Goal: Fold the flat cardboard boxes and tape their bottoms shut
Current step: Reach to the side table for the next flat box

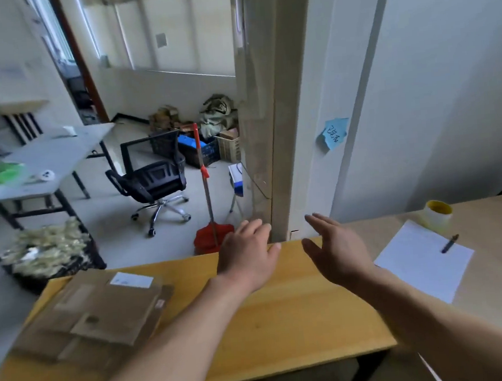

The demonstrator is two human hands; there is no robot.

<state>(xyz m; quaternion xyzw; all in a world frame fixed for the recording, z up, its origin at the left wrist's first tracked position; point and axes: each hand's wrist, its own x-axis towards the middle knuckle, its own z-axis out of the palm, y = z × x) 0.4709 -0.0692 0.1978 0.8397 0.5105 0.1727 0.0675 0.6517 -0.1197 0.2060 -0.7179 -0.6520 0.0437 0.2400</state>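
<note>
Left hand (247,255): flat, palm down, fingers loose and a little spread, holds nothing.
Right hand (337,251): on its side, palm facing left, fingers straight, thumb out, holds nothing.
Left arm (171,341): bare, stretched forward.
Right arm (427,311): bare, stretched forward.
Gap: hands close together, not touching.

Left hand (249,256), right hand (337,249): both bare. Left forearm (166,347), right forearm (433,311): bare along whole visible length, down to lower frame edge. Finer detail blurred.
</note>
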